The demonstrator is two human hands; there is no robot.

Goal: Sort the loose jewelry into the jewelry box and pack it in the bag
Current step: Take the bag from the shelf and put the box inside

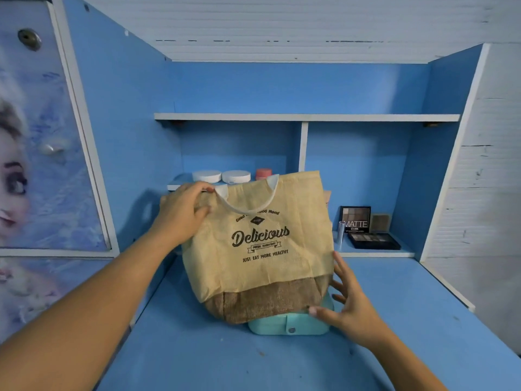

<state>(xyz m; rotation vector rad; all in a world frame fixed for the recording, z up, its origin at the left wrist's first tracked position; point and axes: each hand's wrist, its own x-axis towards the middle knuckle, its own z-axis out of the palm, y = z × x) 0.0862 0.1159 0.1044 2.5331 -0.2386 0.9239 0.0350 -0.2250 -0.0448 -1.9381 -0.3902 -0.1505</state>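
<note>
A tan burlap bag (262, 244) printed "Delicious" stands upright in the middle of the blue desk, its darker bottom resting over a closed mint-green jewelry box (290, 325) with a snap flap. My left hand (183, 213) grips the bag's upper left corner beside its white handle. My right hand (349, 300) is spread with straight fingers at the bag's lower right edge, its thumb touching the box top. No loose jewelry is visible.
The blue desk top (253, 359) stretches toward me. On the low shelf behind stand two white jars (221, 176) and a pink jar (263, 173). Eyeshadow palettes (372, 239) lie in the right cubby. A picture door (42, 136) stands at left.
</note>
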